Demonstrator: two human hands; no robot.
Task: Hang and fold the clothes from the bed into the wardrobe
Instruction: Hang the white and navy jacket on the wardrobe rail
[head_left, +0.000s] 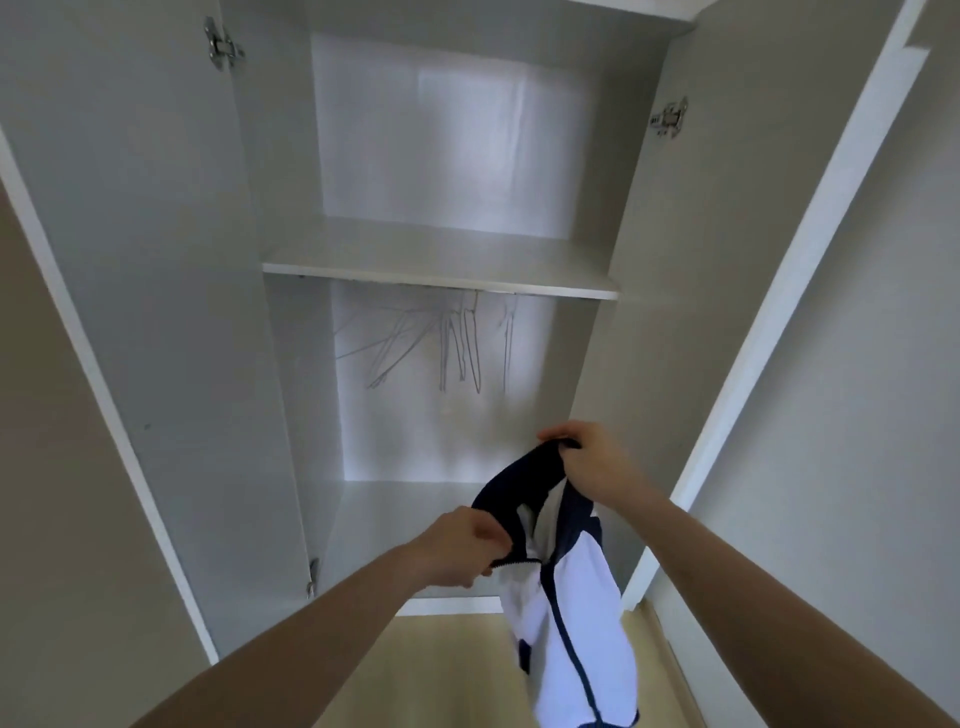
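I stand in front of an open white wardrobe (156, 312). A white and navy zip jacket (566, 613) hangs from both my hands in front of the lower compartment. My left hand (462, 551) grips the jacket at the zip edge near the collar. Higher and to the right, my right hand (587, 457) holds the navy collar. Several thin wire hangers (460, 343) hang under the shelf (441, 273), bare, above and behind the jacket. The bed is out of view.
Both wardrobe doors stand open: the left door (88, 260) and the right door (769, 260). The upper compartment above the shelf holds nothing. Light wooden floor (447, 670) shows below the wardrobe base.
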